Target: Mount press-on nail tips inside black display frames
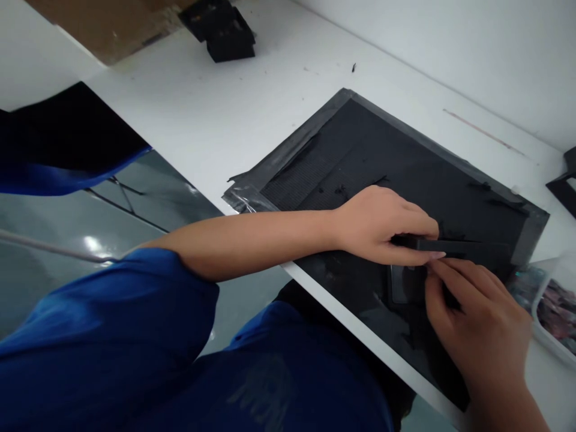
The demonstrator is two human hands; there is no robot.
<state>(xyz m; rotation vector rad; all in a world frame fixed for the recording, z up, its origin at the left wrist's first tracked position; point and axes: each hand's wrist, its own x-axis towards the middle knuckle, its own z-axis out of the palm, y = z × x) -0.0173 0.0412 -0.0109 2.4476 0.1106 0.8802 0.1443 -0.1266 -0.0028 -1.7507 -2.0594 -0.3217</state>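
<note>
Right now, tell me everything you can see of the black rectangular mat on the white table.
The black rectangular mat lies flat on the white table, looking matte, with a ribbed patch near its left corner. Glossy grey tape lines its far edges, wrinkled at that corner. Small black scraps rest on it. The left hand and right hand hide part of it; contact is unclear.

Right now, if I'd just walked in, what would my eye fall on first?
Probably the bare left hand, right of centre, holding a slim black piece between thumb and fingers, with the right hand close beside it. Beneath them, a black mat with taped edges lies slantwise on a white table. The blue sleeve also stands out at lower left.
</note>
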